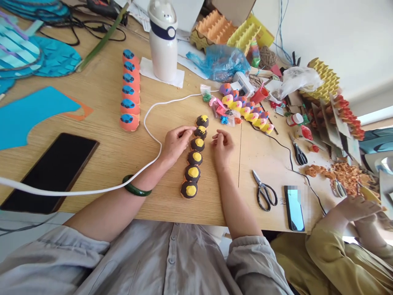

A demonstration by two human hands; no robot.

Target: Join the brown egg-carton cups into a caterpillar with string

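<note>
A row of egg-carton domes [195, 158] stands lengthwise before me. Its dark brown tops carry yellow patches, and the two farthest patches have small dark marks across them. My left hand [177, 143] is on the row's left side, fingers pinched together, the tips at the second dome from the far end. Whatever lies in that pinch is too small to make out. Right of the row, apart from it, my right hand [223, 143] rests on the table with curled fingers and thumb near the index finger. Its grip is partly hidden.
An orange dome row with blue patches [130, 92], a white bottle [164, 49], a white cable [153, 107] and a tablet [52, 170] lie to the left. Scissors [264, 192], a phone [294, 208] and another person's hands [356, 209] are at right. Yellow domes [245, 111] stand farther back.
</note>
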